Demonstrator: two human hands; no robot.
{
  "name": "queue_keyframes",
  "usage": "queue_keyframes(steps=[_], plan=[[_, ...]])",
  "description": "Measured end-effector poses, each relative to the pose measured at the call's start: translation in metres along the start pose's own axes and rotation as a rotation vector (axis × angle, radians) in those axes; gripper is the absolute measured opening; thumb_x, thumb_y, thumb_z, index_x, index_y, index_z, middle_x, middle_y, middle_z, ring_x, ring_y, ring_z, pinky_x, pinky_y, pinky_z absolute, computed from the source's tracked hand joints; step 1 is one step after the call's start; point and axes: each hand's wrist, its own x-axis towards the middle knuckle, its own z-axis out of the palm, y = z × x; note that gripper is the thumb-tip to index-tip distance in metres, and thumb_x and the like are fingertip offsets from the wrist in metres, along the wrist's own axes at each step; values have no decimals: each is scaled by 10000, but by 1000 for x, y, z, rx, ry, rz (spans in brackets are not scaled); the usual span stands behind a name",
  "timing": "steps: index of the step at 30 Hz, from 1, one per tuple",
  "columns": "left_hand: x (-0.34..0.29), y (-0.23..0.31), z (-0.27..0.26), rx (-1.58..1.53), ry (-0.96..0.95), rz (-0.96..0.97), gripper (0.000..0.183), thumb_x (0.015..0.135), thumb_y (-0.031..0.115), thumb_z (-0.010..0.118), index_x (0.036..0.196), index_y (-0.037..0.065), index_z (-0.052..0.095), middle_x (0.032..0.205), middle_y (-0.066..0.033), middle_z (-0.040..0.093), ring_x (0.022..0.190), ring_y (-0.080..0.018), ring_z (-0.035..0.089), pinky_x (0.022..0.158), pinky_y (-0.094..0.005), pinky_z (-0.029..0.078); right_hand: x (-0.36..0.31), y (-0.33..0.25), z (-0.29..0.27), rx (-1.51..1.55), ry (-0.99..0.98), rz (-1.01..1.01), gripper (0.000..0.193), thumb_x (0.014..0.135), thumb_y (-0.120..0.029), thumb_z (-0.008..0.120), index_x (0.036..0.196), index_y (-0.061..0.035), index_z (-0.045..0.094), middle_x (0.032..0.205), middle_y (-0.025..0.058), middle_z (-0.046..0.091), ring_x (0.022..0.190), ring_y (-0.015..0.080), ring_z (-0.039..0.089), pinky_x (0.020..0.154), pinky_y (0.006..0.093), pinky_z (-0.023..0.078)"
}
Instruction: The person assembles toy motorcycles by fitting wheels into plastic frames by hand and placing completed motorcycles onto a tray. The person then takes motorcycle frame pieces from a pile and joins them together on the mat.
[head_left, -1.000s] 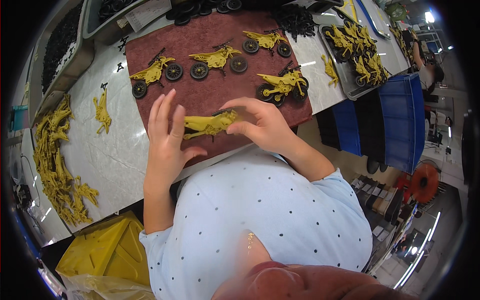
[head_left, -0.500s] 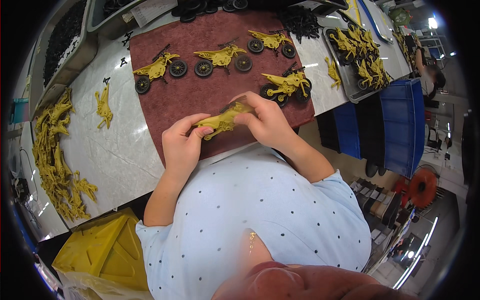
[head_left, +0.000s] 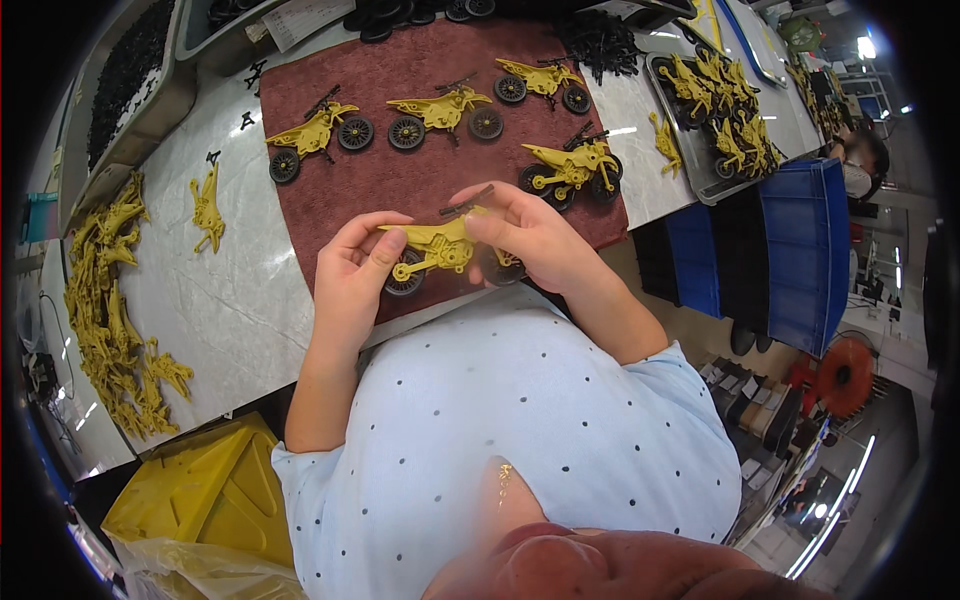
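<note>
A yellow toy motorcycle (head_left: 436, 247) with black wheels is held upright between my two hands, over the near edge of the red-brown cloth (head_left: 400, 185). My left hand (head_left: 352, 268) pinches its rear end with thumb and fingers. Around its front, by the dark handlebar, closes my right hand (head_left: 528, 225), which partly hides the front wheel. Farther off on the cloth stand several similar toy motorcycles, among them one at the left (head_left: 312, 132), one in the middle (head_left: 440, 115) and one close to my right hand (head_left: 575, 170).
Yellow motorcycle bodies (head_left: 110, 310) lie heaped at the left, with one loose body (head_left: 206, 210) nearer the cloth. A tray (head_left: 715, 185) of toy motorcycles stands at the right. Black parts (head_left: 600, 45) are piled at the back. Grey bins (head_left: 165, 95) edge the far left.
The toy motorcycle in my hands has turned from a tilted, blurred pose to upright, so its wheels now show. My left hand has shifted slightly left.
</note>
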Motion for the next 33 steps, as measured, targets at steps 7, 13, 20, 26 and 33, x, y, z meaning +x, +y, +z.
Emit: queue_keyframes(steps=[7, 13, 20, 26, 33], plan=[[2, -2, 5, 43, 28, 25, 219, 958, 135, 585, 1111, -22, 603, 1008, -63, 654, 895, -83, 604, 808, -214, 480, 3, 4, -5, 32, 67, 70, 292, 958, -179, 553, 1196, -17, 503, 888, 81, 625, 638, 138, 619, 543, 239, 466], [0, -8, 2, 308, 158, 158, 228, 932, 119, 606, 1129, 3, 610, 1010, -61, 650, 849, -105, 610, 777, -228, 488, 15, 11, -14, -305, 188, -96, 292, 941, -143, 581, 1193, -16, 502, 944, 64, 622, 681, 105, 604, 580, 230, 469], [-2, 26, -52, 966, 560, 344, 198, 857, 66, 639, 1051, 28, 652, 991, -101, 650, 821, -206, 626, 721, -304, 492, 0, 7, -25, -1385, 599, -465, 347, 822, -243, 708, 1072, -15, 631, 967, 137, 655, 891, 331, 624, 778, 380, 508], [6, 53, -138, 1559, 872, 369, 310, 831, 131, 669, 1124, 40, 628, 1141, -145, 617, 1048, -329, 562, 899, -415, 457, 0, -10, -18, -1275, 503, -362, 277, 834, -213, 697, 1026, -18, 659, 957, 131, 661, 858, 290, 640, 746, 361, 511], [45, 62, -168, 1645, 783, 91, 539, 788, 121, 662, 1295, 24, 506, 1179, -198, 584, 1116, -371, 539, 944, -417, 446, 7, -11, -20, -1162, 455, -470, 212, 864, -156, 683, 1021, -12, 671, 928, 117, 667, 769, 215, 635, 639, 285, 496]])
